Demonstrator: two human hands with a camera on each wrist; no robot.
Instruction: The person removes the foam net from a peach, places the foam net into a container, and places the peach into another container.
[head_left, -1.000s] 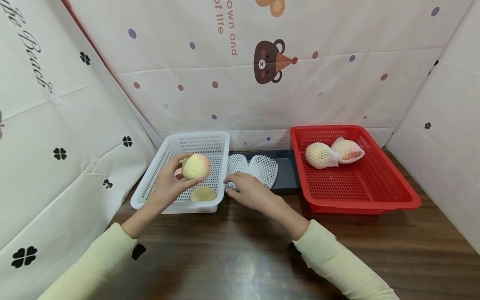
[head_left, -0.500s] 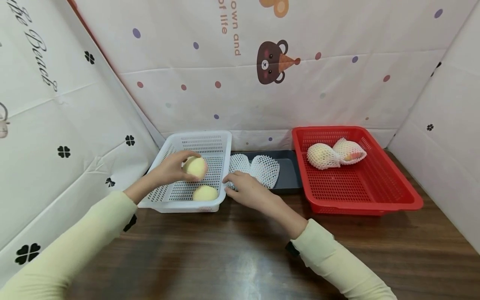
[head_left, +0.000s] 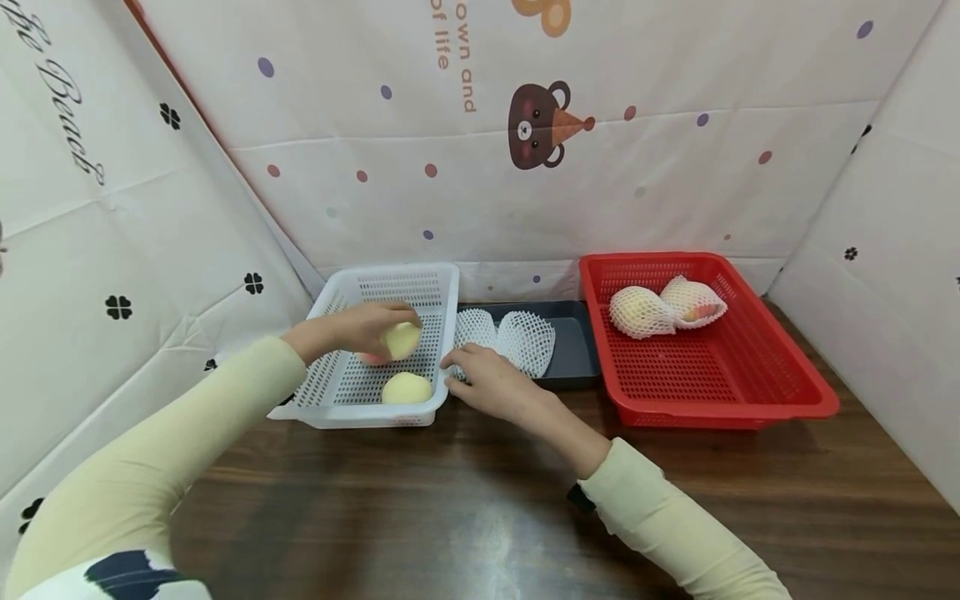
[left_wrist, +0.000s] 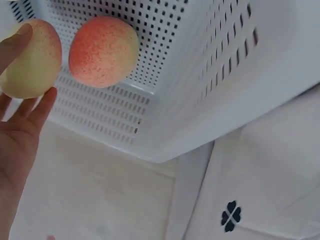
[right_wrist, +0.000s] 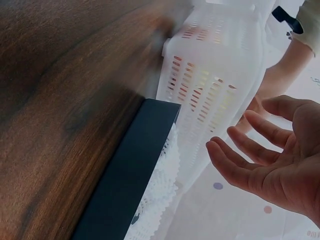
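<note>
Over the white basket (head_left: 452, 308), my left hand (head_left: 363, 327) grips a pale yellow peach (head_left: 402, 342) from above. In the left wrist view, thumb and fingers lie on opposite sides of this peach (left_wrist: 34, 65). A redder peach (left_wrist: 103, 52) sits beside it in the basket, mostly covered by my hand in the head view. Another yellow peach (head_left: 407, 388) lies at the basket's front. My right hand (head_left: 491, 379) hovers by the basket's right rim with loosely bent fingers and holds nothing. White foam nets (head_left: 527, 342) lie just behind it in a dark tray (head_left: 576, 337).
To the right stands a red basket (head_left: 697, 375) with two net-wrapped peaches (head_left: 641, 312) in its back part. All containers rest on a dark wooden table (head_left: 480, 500). Printed white cloth (head_left: 375, 100) closes off the back and both sides.
My left hand has turned palm downward and lowered the peach into the white basket, its forearm swinging outward. The right hand has stayed nearly still.
</note>
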